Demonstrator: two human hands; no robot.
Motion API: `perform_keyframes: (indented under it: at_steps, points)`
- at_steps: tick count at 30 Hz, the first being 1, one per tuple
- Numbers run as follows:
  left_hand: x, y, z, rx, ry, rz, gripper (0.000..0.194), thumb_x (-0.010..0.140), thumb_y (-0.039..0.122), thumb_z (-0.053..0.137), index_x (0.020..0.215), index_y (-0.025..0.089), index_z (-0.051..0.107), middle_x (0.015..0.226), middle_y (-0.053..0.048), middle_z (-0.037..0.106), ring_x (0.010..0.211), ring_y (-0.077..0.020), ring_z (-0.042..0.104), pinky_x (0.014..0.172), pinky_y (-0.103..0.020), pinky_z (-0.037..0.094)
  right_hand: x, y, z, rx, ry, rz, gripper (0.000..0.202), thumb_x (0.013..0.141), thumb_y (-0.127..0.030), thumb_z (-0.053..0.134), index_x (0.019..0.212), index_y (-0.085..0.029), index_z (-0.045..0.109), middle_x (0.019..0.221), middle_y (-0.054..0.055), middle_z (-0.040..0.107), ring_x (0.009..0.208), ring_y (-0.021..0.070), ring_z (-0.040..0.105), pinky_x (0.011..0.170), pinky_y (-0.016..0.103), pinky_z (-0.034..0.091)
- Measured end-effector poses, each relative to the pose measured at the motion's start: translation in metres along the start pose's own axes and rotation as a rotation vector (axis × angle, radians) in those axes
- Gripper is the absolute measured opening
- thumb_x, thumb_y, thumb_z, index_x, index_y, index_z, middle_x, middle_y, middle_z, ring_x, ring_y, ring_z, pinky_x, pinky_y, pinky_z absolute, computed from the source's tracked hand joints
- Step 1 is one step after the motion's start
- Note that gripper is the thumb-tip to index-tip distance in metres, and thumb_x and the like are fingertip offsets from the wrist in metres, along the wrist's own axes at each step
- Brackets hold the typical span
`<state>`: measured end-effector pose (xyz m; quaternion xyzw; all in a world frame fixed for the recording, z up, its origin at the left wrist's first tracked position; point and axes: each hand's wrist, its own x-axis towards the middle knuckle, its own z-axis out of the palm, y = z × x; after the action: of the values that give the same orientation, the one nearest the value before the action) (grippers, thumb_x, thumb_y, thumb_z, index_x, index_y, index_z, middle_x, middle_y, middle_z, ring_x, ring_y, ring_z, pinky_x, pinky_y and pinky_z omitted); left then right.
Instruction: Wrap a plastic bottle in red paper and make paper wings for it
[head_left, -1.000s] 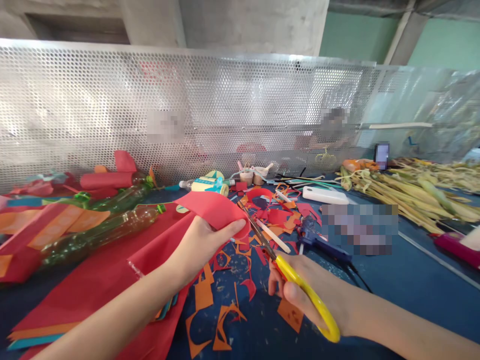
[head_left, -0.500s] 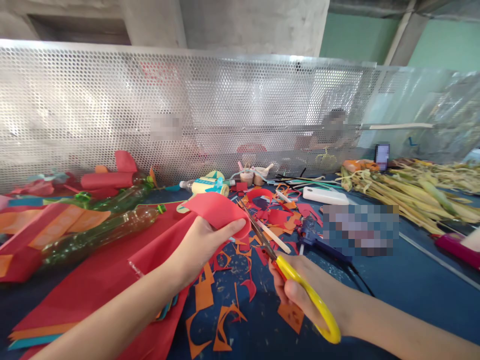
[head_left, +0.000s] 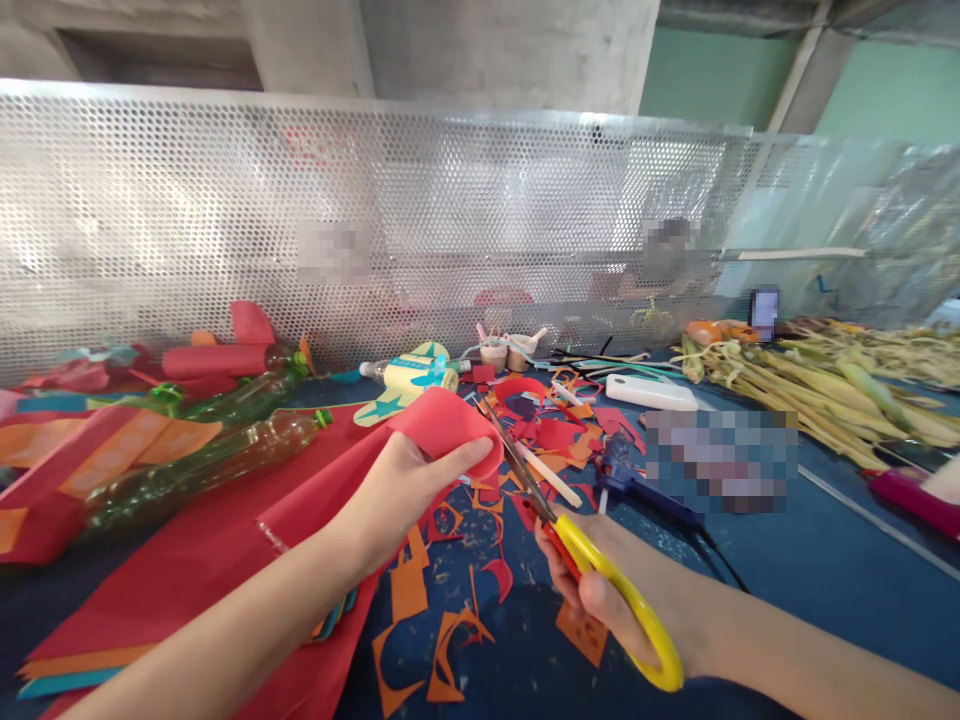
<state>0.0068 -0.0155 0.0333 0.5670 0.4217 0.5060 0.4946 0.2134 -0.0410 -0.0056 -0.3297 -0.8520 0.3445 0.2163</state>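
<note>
1. Head view: the red paper is up above the table, ahead of and left of the scissors, its rounded right edge just beside the blades; whether they touch cannot be told.
2. The left hand is the nearer one, pinching the paper between thumb and fingers close to that edge.
3. The right hand is closed around the scissors' handles; the blades point forward and leftward, their tips seeming slightly parted.
4. The paper curls over the left hand, its longer run trailing toward the lower left above the red sheets; whether it joins them is unclear.
5. A white stick lies just right of the blades, with the glue gun beyond it.
6. Blue table shows between scraps below the hands, and more broadly at right.
</note>
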Motion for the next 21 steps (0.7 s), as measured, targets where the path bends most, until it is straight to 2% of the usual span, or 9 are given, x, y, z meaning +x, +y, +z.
perform_keyframes:
  at_steps: [6,10,14,21]
  points:
    - [-0.0028,0.0003,0.0018,0.026,0.055,-0.016,0.021,0.072,0.033,0.073,0.088,0.02,0.069,0.087,-0.004,0.073,0.088,-0.0216,0.067,0.083,-0.033,0.052,0.0,0.0004,0.0013,0.009,-0.02,0.004,0.07,0.072,-0.086,0.007,0.078,-0.022,0.034,0.057,-0.003,0.042,0.049,0.0122,0.042,0.049,0.029,0.033]
    - [-0.0044,0.0005,0.002,0.022,0.022,-0.024,0.027,0.073,0.033,0.072,0.096,0.02,0.069,0.09,-0.005,0.073,0.089,-0.0229,0.067,0.083,-0.034,0.053,0.0003,-0.0009,0.0006,0.02,-0.031,-0.004,0.072,0.071,-0.087,0.006,0.08,-0.022,0.036,0.058,-0.001,0.047,0.051,0.0142,0.048,0.051,0.029,0.036]
    - [-0.0052,-0.0003,0.0009,0.011,-0.012,-0.028,0.027,0.075,0.033,0.072,0.099,0.021,0.068,0.094,-0.005,0.073,0.093,-0.0236,0.066,0.087,-0.037,0.052,0.0006,-0.0004,-0.0009,0.004,-0.014,-0.009,0.072,0.073,-0.086,0.009,0.082,-0.021,0.039,0.063,0.001,0.049,0.053,0.0141,0.046,0.052,0.03,0.035]
    - [-0.0053,0.0014,0.0012,0.019,0.007,-0.036,0.026,0.072,0.033,0.074,0.093,0.019,0.069,0.092,-0.006,0.073,0.092,-0.0243,0.067,0.086,-0.037,0.052,-0.0001,0.0013,0.0006,0.0,-0.014,-0.022,0.069,0.078,-0.082,0.011,0.084,-0.02,0.04,0.057,-0.002,0.045,0.05,0.0129,0.044,0.053,0.029,0.036]
